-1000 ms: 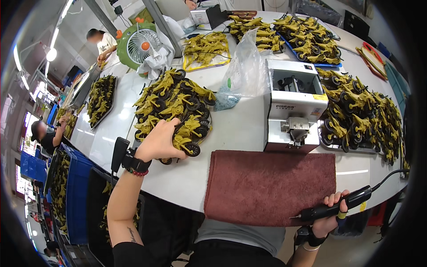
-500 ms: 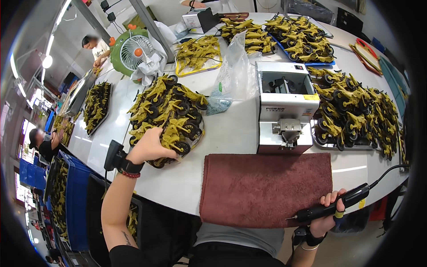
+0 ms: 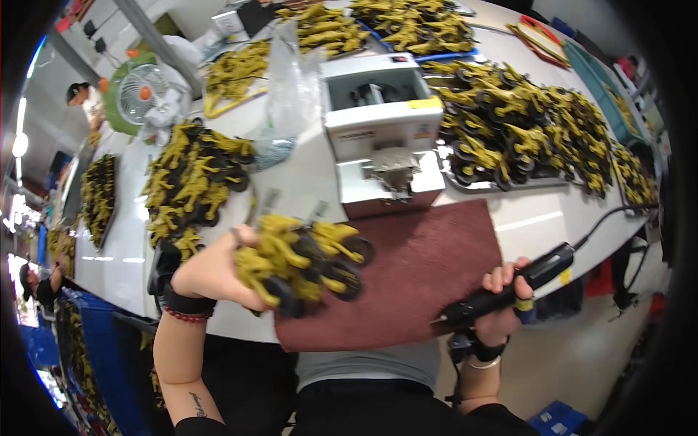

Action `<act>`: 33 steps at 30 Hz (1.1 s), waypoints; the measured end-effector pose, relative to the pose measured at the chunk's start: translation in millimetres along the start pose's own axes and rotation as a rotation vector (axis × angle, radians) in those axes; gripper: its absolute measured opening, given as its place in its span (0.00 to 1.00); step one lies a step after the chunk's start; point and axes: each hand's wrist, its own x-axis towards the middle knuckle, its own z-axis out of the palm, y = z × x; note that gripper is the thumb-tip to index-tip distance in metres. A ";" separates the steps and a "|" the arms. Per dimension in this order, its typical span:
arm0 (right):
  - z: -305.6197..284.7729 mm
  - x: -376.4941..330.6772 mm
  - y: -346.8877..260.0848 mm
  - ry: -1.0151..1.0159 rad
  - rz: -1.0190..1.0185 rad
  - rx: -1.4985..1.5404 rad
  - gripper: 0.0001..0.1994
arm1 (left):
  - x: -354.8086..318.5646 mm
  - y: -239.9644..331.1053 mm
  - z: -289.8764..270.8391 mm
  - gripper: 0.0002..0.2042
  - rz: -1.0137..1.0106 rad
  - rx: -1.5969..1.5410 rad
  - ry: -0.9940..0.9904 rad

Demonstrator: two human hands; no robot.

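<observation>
My left hand (image 3: 212,270) grips a small cluster of yellow toy motorcycles (image 3: 280,251) with black wheels, blurred by motion. They hang over the left part of a folded dark red towel (image 3: 414,280) at the table's front. Fingers of my right hand (image 3: 502,316) wrap round a black electric screwdriver (image 3: 550,266), whose bit points left, low over the towel's right edge. Its cord trails off to the right. Behind the towel stands a white and silver box-shaped machine (image 3: 382,145) with an open top. A pile of similar toys (image 3: 193,182) lies beyond my left hand.
More toys (image 3: 509,131) fill trays at the right and back. Left of the machine are a clear plastic bag (image 3: 291,87) and a green fan (image 3: 142,94). A blue bin (image 3: 109,356) stands at the lower left. Other people (image 3: 87,102) sit at the far left.
My left hand has lifted several toys from the pile and carried them right, over the towel. The right hand still holds the screwdriver. The whole view has shifted.
</observation>
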 end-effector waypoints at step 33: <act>-2.9 -2.3 -1.3 -0.017 -0.055 -0.045 0.16 | 2.4 -18.1 77.1 0.19 -0.048 0.721 0.038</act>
